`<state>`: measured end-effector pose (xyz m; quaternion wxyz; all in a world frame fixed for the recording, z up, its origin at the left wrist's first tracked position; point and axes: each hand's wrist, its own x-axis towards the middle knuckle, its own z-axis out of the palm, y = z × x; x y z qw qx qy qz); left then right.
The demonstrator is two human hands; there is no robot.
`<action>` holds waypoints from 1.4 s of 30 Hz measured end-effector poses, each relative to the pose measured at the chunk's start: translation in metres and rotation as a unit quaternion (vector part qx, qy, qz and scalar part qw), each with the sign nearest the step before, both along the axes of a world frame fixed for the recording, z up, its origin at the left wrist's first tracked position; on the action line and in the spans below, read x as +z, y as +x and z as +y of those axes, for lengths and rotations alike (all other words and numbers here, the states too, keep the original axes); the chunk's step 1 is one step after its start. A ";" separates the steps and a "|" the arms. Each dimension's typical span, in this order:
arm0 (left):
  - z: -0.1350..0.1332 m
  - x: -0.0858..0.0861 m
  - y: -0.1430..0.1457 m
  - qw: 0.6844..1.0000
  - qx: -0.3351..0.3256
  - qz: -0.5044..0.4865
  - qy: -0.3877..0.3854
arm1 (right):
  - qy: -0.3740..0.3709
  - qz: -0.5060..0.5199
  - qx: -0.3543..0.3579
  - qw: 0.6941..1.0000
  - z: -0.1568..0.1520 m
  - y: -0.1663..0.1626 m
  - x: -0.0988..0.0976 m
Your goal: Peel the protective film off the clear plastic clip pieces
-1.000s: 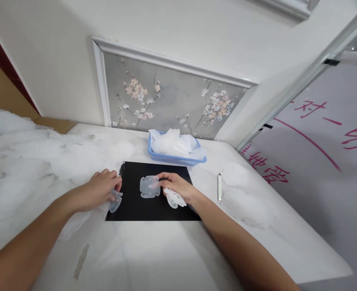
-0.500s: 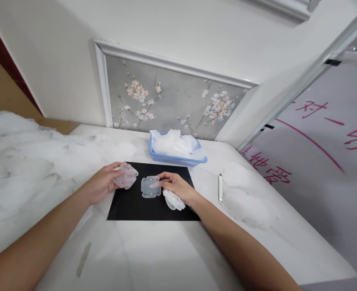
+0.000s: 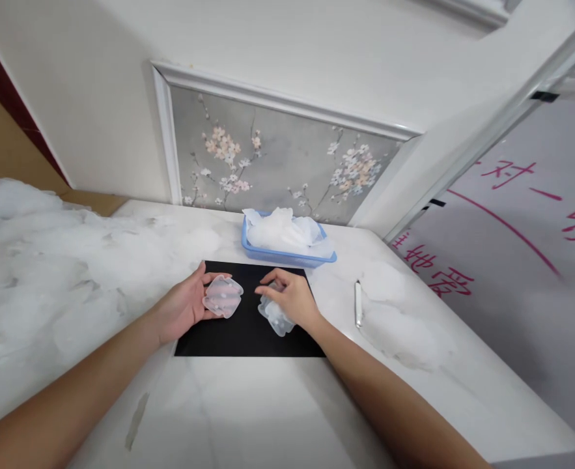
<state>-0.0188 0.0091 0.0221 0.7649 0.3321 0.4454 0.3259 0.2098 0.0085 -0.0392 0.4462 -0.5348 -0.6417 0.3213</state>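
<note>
My left hand [image 3: 187, 303] holds a translucent, lobed plastic piece [image 3: 223, 296] over the left part of a black mat [image 3: 228, 342]. Its fingers lie partly behind the piece and show through; whether more than one layer is there I cannot tell. My right hand [image 3: 290, 296] hovers at the mat's right side, thumb and forefinger slightly apart with nothing visible between them. Beneath and beside it is a small pile of similar clear plastic pieces [image 3: 275, 318], partly hidden by the hand.
A blue basket [image 3: 290, 257] filled with white, filmy material stands behind the mat. Heaped translucent pieces [image 3: 72, 260] cover the table's left side. To the right lie a slim white utility-knife-like tool [image 3: 358, 304] and more whitish material [image 3: 404, 326]. A wall panel rises behind.
My left hand has moved right and turned palm up under the plastic piece. The piece my right hand pinched has left its fingers; that hand has drawn slightly right, over the pile.
</note>
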 end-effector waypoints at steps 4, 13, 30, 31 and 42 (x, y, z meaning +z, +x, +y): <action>-0.002 0.000 0.001 1.000 -0.015 -0.024 0.003 | 0.176 -0.175 0.100 0.964 -0.016 -0.011 0.007; -0.001 0.001 -0.001 0.956 -0.046 0.197 0.214 | -0.008 0.084 0.157 0.984 -0.015 -0.022 0.007; 0.021 0.018 -0.050 0.505 -0.209 0.727 0.415 | -0.341 0.283 0.192 0.876 0.002 0.002 0.010; 0.019 0.019 -0.050 0.501 -0.216 0.727 0.417 | -0.341 0.282 0.193 0.876 0.002 0.002 0.010; 0.010 0.022 -0.031 0.676 -0.018 0.584 0.450 | -0.290 0.292 0.157 0.898 0.000 -0.002 0.006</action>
